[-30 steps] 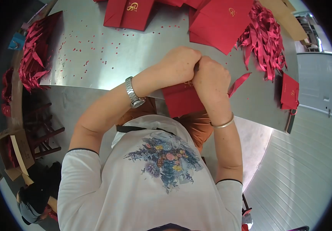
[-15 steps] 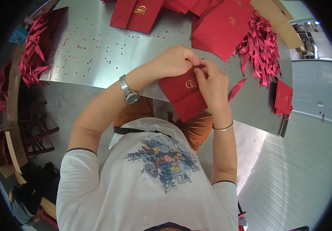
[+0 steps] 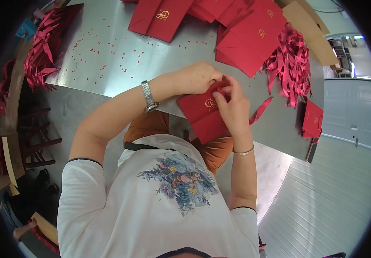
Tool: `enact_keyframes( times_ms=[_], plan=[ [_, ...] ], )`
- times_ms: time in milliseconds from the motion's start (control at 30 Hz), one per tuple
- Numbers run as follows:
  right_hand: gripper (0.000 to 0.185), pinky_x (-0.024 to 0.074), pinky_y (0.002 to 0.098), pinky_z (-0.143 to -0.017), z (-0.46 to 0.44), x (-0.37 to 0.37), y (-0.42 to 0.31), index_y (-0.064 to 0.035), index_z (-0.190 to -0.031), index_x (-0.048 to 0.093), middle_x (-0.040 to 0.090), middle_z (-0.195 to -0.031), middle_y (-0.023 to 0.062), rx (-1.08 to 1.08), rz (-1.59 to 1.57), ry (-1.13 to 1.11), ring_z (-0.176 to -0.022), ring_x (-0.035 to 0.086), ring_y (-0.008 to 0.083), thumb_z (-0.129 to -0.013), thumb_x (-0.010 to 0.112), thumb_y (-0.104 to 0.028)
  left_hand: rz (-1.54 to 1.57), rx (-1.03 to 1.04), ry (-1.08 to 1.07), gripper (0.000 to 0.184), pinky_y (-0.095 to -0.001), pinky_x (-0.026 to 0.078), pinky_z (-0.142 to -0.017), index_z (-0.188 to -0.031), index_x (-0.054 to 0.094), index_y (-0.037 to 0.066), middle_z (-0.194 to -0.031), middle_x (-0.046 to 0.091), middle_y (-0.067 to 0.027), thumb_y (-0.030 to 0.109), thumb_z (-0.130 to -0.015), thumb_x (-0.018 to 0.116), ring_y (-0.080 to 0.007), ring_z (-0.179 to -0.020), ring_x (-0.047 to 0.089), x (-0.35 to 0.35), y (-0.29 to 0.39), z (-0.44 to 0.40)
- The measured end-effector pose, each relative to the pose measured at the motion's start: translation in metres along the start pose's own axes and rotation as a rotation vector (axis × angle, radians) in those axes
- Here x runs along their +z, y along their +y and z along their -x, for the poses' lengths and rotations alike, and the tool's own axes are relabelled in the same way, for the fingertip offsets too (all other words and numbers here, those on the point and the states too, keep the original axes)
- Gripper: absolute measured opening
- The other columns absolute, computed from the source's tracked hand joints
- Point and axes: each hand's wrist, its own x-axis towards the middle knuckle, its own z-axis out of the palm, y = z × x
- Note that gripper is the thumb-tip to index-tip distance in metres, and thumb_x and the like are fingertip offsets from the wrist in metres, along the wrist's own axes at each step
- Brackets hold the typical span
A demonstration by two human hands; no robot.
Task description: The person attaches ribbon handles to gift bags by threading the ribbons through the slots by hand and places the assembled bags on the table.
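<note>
A small red paper bag [image 3: 198,112] with a gold logo lies tilted at the table's near edge, part of it over my lap. My left hand [image 3: 199,78] is closed, its fingertips pinching at the bag's top edge. From the other side, my right hand [image 3: 235,107] has its thumb and curled fingers at the same edge, gripping the bag near its opening. A red ribbon [image 3: 261,110] sticks out beyond my right hand; whether its other end runs into my fingers is hidden.
Flat red bags [image 3: 254,41] are piled at the back right beside a heap of red ribbons [image 3: 289,64]. More ribboned bags [image 3: 41,51] lie at the left. Red paper dots dot the metal table [image 3: 108,69]. One bag [image 3: 312,119] sits at the right corner. A cardboard box [image 3: 308,30] stands behind.
My view has shifted slightly. My right thumb and fingers have curled further over the bag's top edge, while my left hand keeps its pinch there.
</note>
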Motion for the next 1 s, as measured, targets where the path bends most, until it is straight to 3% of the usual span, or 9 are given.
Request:
enact_keyframes(
  times_ms=[167, 467, 600, 667, 733, 767, 833, 867, 1000],
  plan=[
    [0.06, 0.0516, 0.0431, -0.067, 0.012, 0.018, 0.012, -0.0026, -0.129, 0.045, 0.065, -0.085, 0.0141, -0.173, 0.223, 0.067, -0.076, 0.064, 0.0339, -0.076, 0.073, -0.012, -0.238, -0.034, -0.052, 0.012, -0.0438, 0.053, -0.071, -0.087, 0.062, 0.0, -0.09, 0.063, -0.0181, 0.003, -0.077, 0.058, -0.0362, -0.082, 0.065, -0.004, 0.017, 0.009],
    [0.045, 0.0513, 0.0401, -0.066, 0.007, 0.018, 0.014, -0.0049, -0.116, 0.056, 0.066, -0.086, 0.0124, -0.283, 0.344, 0.141, -0.078, 0.064, 0.0309, -0.076, 0.072, -0.015, -0.509, -0.25, 0.093, 0.01, -0.0465, 0.052, -0.066, -0.087, 0.056, 0.001, -0.092, 0.061, -0.0155, 0.006, -0.079, 0.057, -0.038, -0.078, 0.063, -0.031, -0.013, 0.034],
    [0.041, 0.0512, 0.0397, -0.066, 0.007, 0.017, 0.012, -0.0051, -0.113, 0.058, 0.066, -0.085, 0.0111, -0.251, 0.335, 0.12, -0.078, 0.064, 0.0299, -0.076, 0.072, -0.015, -0.584, -0.427, 0.014, 0.006, -0.0455, 0.051, -0.068, -0.087, 0.056, 0.003, -0.094, 0.061, -0.0147, 0.005, -0.082, 0.054, -0.0379, -0.08, 0.062, -0.051, -0.01, 0.045],
    [0.04, 0.051, 0.0396, -0.065, 0.007, 0.018, 0.013, -0.0051, -0.112, 0.059, 0.066, -0.084, 0.0107, -0.262, 0.342, 0.118, -0.077, 0.063, 0.0293, -0.076, 0.072, -0.015, -0.588, -0.404, 0.035, 0.016, -0.0458, 0.051, -0.068, -0.099, 0.059, 0.006, -0.096, 0.061, -0.014, 0.004, -0.084, 0.053, -0.0374, -0.081, 0.062, -0.049, -0.009, 0.051],
    [0.039, 0.0509, 0.0392, -0.065, 0.006, 0.019, 0.012, -0.0052, -0.112, 0.059, 0.065, -0.084, 0.0104, -0.277, 0.358, 0.124, -0.076, 0.063, 0.029, -0.076, 0.072, -0.014, -0.454, -0.4, 0.413, 0.029, -0.0453, 0.051, -0.068, -0.113, 0.058, 0.009, -0.097, 0.062, -0.0134, 0.003, -0.085, 0.052, -0.0359, -0.083, 0.062, -0.045, 0.016, 0.055],
    [0.039, 0.0508, 0.0389, -0.064, 0.006, 0.018, 0.012, -0.0053, -0.111, 0.059, 0.065, -0.084, 0.0101, -0.29, 0.378, 0.128, -0.075, 0.063, 0.0288, -0.076, 0.072, -0.014, -0.434, -0.479, 0.401, 0.038, -0.0442, 0.051, -0.07, -0.123, 0.053, 0.01, -0.098, 0.06, -0.0141, 0.004, -0.085, 0.053, -0.0351, -0.084, 0.061, -0.039, 0.032, 0.059],
    [0.038, 0.0506, 0.0399, -0.066, 0.007, 0.018, 0.011, -0.0053, -0.11, 0.06, 0.065, -0.085, 0.0108, -0.29, 0.393, 0.113, -0.076, 0.063, 0.0292, -0.076, 0.072, -0.014, -0.349, -0.357, 0.323, 0.032, -0.0433, 0.051, -0.071, -0.116, 0.057, 0.008, -0.097, 0.06, -0.0145, 0.007, -0.085, 0.059, -0.0349, -0.084, 0.061, -0.017, 0.047, 0.073],
    [0.036, 0.0504, 0.0409, -0.068, 0.007, 0.018, 0.01, -0.0053, -0.109, 0.06, 0.065, -0.086, 0.0115, -0.299, 0.403, 0.09, -0.077, 0.063, 0.0296, -0.076, 0.072, -0.014, -0.334, -0.365, 0.218, 0.027, -0.0423, 0.051, -0.072, -0.109, 0.062, 0.007, -0.094, 0.059, -0.0134, 0.012, -0.082, 0.066, -0.0339, -0.084, 0.061, -0.01, 0.054, 0.078],
    [0.034, 0.05, 0.0425, -0.075, 0.007, -0.003, -0.007, -0.0052, -0.109, 0.061, 0.066, -0.095, 0.0138, -0.39, 0.5, 0.13, -0.085, 0.063, 0.0314, -0.077, 0.07, -0.013, -0.324, -0.448, 0.226, 0.026, -0.0396, 0.051, -0.074, -0.101, 0.065, 0.007, -0.092, 0.061, -0.0103, 0.017, -0.078, 0.072, -0.031, -0.088, 0.061, 0.01, 0.06, 0.078]
  ],
)
